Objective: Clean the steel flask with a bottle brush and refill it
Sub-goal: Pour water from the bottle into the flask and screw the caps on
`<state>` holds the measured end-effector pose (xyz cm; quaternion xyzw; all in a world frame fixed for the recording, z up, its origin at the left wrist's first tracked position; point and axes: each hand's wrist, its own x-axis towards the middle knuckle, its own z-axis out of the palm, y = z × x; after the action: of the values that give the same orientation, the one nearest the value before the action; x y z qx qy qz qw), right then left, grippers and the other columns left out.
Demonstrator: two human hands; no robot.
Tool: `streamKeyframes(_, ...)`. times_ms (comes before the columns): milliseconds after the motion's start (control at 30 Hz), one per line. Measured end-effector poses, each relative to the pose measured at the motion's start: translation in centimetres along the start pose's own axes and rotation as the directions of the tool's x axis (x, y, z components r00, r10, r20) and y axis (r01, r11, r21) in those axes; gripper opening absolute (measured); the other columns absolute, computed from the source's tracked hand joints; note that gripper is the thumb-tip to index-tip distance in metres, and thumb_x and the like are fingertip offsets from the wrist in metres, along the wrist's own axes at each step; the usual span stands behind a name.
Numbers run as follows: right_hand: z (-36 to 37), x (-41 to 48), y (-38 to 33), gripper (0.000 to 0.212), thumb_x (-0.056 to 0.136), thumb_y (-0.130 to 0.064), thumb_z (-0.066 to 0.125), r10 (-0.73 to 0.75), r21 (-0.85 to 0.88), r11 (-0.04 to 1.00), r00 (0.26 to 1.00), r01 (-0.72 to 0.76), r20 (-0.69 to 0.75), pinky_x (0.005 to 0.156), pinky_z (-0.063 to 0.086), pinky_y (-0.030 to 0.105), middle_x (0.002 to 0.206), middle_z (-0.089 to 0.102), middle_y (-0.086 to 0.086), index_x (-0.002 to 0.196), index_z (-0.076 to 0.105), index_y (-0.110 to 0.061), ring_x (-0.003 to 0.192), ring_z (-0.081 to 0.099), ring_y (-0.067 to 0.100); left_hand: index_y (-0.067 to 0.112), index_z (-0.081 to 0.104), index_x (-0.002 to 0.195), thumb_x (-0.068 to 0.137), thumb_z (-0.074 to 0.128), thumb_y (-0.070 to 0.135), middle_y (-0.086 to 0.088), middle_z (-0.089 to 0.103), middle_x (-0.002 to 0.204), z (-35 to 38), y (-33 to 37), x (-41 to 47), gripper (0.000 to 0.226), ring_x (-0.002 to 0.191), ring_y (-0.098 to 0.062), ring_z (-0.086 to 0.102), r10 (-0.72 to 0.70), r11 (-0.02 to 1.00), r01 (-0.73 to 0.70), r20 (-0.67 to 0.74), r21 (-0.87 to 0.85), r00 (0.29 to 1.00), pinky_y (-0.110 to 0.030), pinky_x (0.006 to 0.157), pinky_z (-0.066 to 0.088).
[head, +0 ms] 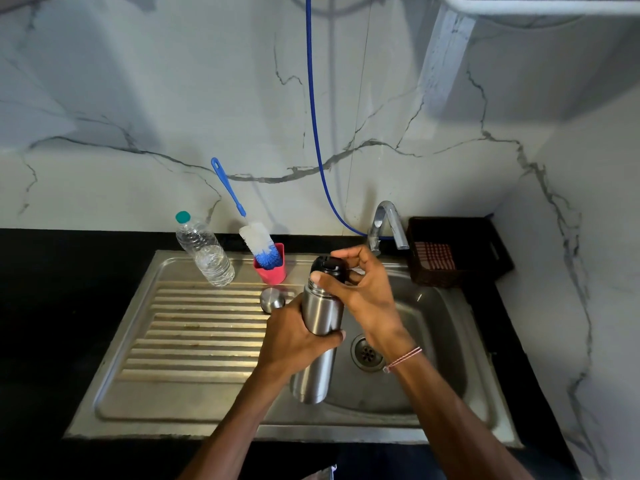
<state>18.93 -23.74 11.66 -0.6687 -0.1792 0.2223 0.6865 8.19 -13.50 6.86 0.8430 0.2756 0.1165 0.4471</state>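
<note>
While the left hand [294, 337] wraps the smooth cylindrical steel flask [317, 341] at mid-body over the steel sink [433, 341], the right hand [360, 285] pinches its black stopper [329, 266]; one bristly blue-and-white bottle brush [258, 242] stands in one pink cup [272, 270]; one clear ribbed water bottle [204, 251] stands alongside.

1. Head view: a single wide-angle camera worn on the person's head, looking forward and steeply down onto the sink [145, 403] set in the dark worktop [52, 306].
2. Facing: toward the veined wall [173, 98], which fills the upper half.
3. Nearness: arm's reach. Both forearms enter from the bottom edge, and the left hand [294, 337] and right hand [363, 292] meet on the steel flask [320, 310] near centre.
</note>
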Motion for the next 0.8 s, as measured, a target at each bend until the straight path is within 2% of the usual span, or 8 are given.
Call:
streamKeyframes(133,-1.0,0.9,0.1,0.058,0.075,-0.013,0.090,-0.011,0.006,1.000,0.978,0.010,0.207,0.095,0.057,0.039,0.116,0.069,0.005,0.126,0.062,-0.018,0.106,0.069,0.021,0.032,0.063,0.093,0.057,0.095,0.038,0.011,0.072,0.082,-0.4,-0.8,0.2,0.049,0.074,-0.001,0.069,0.050,0.996,-0.042,0.103,-0.083,0.993,-0.017,0.064,0.052)
streamKeyframes(233,-2.0,1.5,-0.5,0.059,0.081,0.004,0.074,-0.015,0.156,0.985,0.849,-0.079,0.528,0.106,0.047,0.059,0.125,0.063,0.025,0.137,0.054,-0.003,0.114,0.062,0.042,0.026,0.066,0.111,0.060,0.094,0.036,0.007,0.074,0.097,-1.0,-1.2,0.4,0.059,0.090,-0.010,0.072,0.168,0.978,-0.127,0.261,-0.165,0.951,-0.032,0.077,0.060)
streamKeyframes(300,-1.5,1.6,-0.8,0.042,0.082,0.007,0.070,-0.028,0.158,0.983,0.785,-0.090,0.619,0.107,0.043,0.066,0.120,0.064,0.035,0.123,0.060,0.005,0.114,0.061,0.050,0.024,0.065,0.121,0.064,0.094,0.029,0.008,0.073,0.107,-0.8,-1.3,0.2,0.064,0.100,-0.014,0.071,0.218,0.962,-0.152,0.302,-0.227,0.928,-0.033,0.084,0.060)
streamKeyframes(433,-0.4,1.4,-0.6,0.015,0.075,-0.001,0.078,0.030,0.084,0.994,0.891,-0.076,0.453,0.095,0.051,0.061,0.094,0.067,0.037,0.085,0.069,-0.007,0.103,0.062,0.060,0.025,0.065,0.109,0.061,0.092,0.036,0.005,0.074,0.094,0.1,-1.3,-0.4,0.057,0.088,-0.011,0.072,0.141,0.975,-0.099,0.212,-0.199,0.967,-0.039,0.078,0.061)
streamKeyframes(567,1.7,0.6,0.4,0.020,0.074,0.004,0.079,0.069,0.019,0.997,0.995,-0.070,0.079,0.090,0.060,0.047,0.084,0.076,0.014,0.075,0.072,-0.015,0.088,0.075,0.032,0.031,0.058,0.098,0.057,0.091,0.046,0.015,0.067,0.081,0.9,-0.8,-0.7,0.055,0.069,0.000,0.064,0.045,0.996,-0.045,0.005,0.077,0.999,-0.013,0.061,0.050)
streamKeyframes(633,2.7,0.3,1.1,0.017,0.073,-0.003,0.082,0.036,-0.093,0.995,0.994,-0.046,-0.107,0.087,0.060,0.046,0.078,0.076,0.001,0.074,0.074,-0.018,0.080,0.074,0.018,0.031,0.057,0.100,0.057,0.091,0.049,0.015,0.064,0.078,1.1,-0.7,-0.8,0.057,0.065,0.001,0.061,0.025,0.990,-0.019,-0.037,0.137,0.999,-0.008,0.056,0.041)
streamKeyframes(700,2.4,0.5,1.6,0.017,0.075,-0.010,0.087,0.009,-0.052,0.999,1.000,-0.009,-0.008,0.089,0.059,0.050,0.088,0.077,0.008,0.086,0.074,-0.011,0.088,0.074,0.026,0.033,0.057,0.097,0.058,0.092,0.048,0.017,0.063,0.076,0.7,-0.9,-0.8,0.055,0.065,0.003,0.060,0.012,0.991,-0.008,-0.029,0.134,1.000,-0.007,0.055,0.040)
streamKeyframes(800,0.4,1.3,1.3,0.045,0.080,-0.008,0.081,0.010,0.200,0.976,0.937,-0.085,0.348,0.100,0.052,0.053,0.118,0.067,0.030,0.122,0.064,-0.003,0.107,0.067,0.041,0.031,0.061,0.095,0.058,0.092,0.043,0.014,0.069,0.080,-0.4,-1.6,-0.4,0.049,0.073,0.000,0.067,0.043,0.999,-0.041,0.095,-0.023,0.995,-0.014,0.063,0.050)
